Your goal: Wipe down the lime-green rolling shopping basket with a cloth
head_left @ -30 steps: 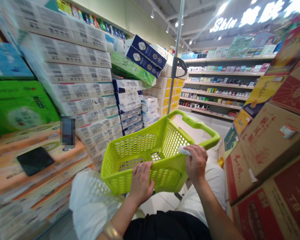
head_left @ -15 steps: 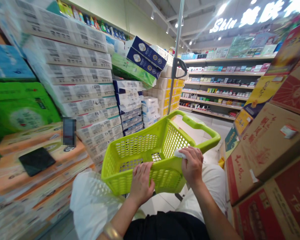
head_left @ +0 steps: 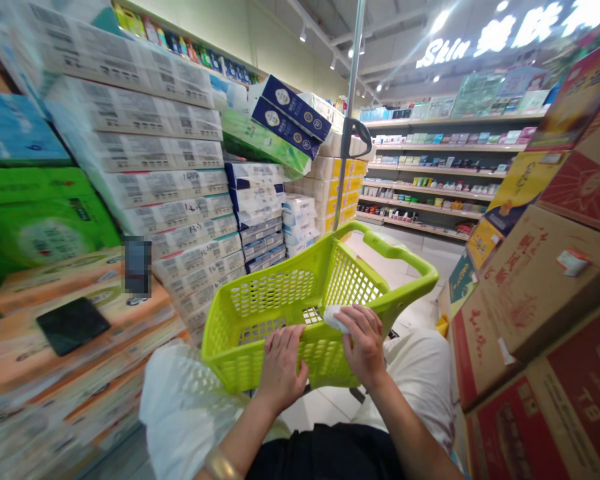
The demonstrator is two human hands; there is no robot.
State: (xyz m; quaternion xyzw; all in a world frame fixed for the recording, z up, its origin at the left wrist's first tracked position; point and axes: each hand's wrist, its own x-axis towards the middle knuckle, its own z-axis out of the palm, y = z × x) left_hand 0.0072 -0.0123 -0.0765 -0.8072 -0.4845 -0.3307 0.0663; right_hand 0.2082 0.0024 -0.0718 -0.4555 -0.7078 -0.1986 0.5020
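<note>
a perforated green basket [head_left: 325,353] stands directly before the person, between stacked packs [head_left: 180,177] and cartons [head_left: 555,273]. the left hand [head_left: 281,367] grasps its near rim; the right hand [head_left: 364,341], farther right along the same rim, clasps a white wad [head_left: 334,319], possibly tissue.

You're in a shop: stocked display shelves [head_left: 450,147] ahead of you, lit "Skin" sign [head_left: 495,35] overhead, plastic-wrapped packs [head_left: 155,152] stacked high on your left, printed cartons [head_left: 545,267] piled on your right. Green shopping basket [head_left: 320,253] in front of you fits too.
</note>
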